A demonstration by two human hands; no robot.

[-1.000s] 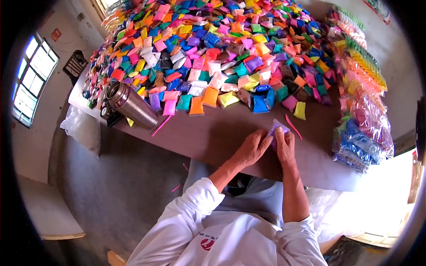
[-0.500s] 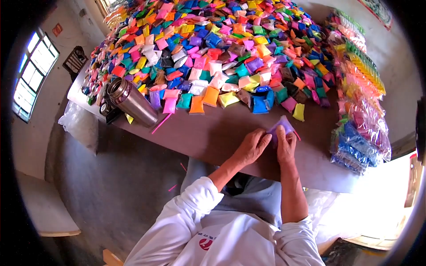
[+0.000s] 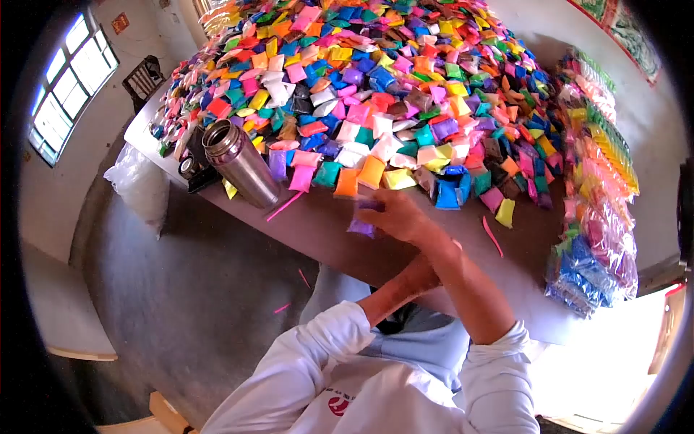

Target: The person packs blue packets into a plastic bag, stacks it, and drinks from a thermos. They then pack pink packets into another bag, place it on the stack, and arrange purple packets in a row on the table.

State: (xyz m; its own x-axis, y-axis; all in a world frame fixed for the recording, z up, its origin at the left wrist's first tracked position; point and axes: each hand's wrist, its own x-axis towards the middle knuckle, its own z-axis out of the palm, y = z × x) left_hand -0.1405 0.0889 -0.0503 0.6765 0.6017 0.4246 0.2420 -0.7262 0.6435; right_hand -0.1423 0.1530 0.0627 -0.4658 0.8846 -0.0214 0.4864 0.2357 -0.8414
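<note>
My right hand (image 3: 400,215) reaches across to the left over the table's near part. Its thumb and fingers are closed on a small purple packet (image 3: 361,223), which is near the front of a large heap of colourful packets (image 3: 347,101). An orange packet (image 3: 347,182) lies just beyond it. My left hand (image 3: 426,273) is beneath my right forearm at the table's near edge. The crossing arm covers its fingers, so what it holds, if anything, is hidden. A pink strip (image 3: 492,236) lies on the table to the right of my hands.
A steel thermos flask (image 3: 242,165) without its lid stands at the left of the brown table (image 3: 463,224), beside another pink strip (image 3: 284,207). Clear-bagged bundles of packets (image 3: 596,239) line the right side. A plastic bag (image 3: 139,184) hangs by the left edge.
My right hand has moved left across my left arm with the purple packet. My left hand has let go of the packet and drawn back. The pink strip now lies apart on the table.
</note>
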